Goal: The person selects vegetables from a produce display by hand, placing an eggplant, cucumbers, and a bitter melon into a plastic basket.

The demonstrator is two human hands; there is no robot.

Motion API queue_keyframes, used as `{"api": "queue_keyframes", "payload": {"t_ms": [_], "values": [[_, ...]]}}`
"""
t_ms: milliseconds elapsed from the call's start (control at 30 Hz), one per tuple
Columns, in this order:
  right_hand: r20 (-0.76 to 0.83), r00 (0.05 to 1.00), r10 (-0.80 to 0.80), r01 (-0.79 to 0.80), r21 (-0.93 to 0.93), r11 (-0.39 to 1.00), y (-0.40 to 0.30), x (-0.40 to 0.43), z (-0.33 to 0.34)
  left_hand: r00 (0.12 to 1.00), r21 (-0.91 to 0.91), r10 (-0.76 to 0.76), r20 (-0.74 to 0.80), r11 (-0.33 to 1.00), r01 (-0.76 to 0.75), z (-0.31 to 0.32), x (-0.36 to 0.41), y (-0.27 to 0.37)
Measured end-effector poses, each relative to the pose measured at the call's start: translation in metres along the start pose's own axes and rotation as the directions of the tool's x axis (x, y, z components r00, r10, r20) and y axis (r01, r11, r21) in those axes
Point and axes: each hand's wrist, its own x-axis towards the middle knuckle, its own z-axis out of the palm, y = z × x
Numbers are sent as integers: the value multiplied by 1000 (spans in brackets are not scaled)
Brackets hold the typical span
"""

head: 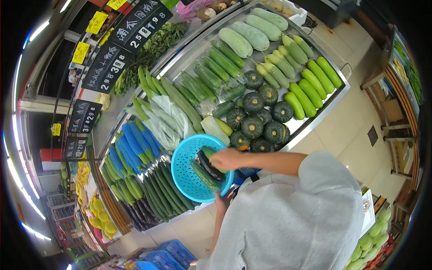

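Note:
My left hand (224, 201) holds the lower rim of a light-blue perforated plastic basket (182, 158). Inside it lie a dark purple eggplant (208, 166) and a green cucumber (203, 176) that looks plastic-wrapped. With its fingers curled, my right hand (226, 159) reaches over the basket's right side and grips a light green gourd (207, 152), partly covered by the hand. Just beyond the rim are a gourd in a white foam net (216, 128) and dark green round pumpkins (252, 127). Long cucumbers (165, 190) extend beneath the basket's left side.
A metal display stand (315, 126) carries pale wax gourds (236, 42), bright green gourds (303, 99), loofahs in blue nets (135, 141) and eggplants (143, 212). Black price boards (108, 67) hang along its far side. Blue crates (165, 254) sit on the tiled floor (341, 141).

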Motion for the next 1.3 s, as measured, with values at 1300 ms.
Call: {"api": "queue_keyframes", "payload": {"t_ms": [1300], "values": [[-200, 975, 98, -96, 20, 995, -38, 62, -99, 852, -108, 257, -456, 934, -340, -42, -8, 66]]}}
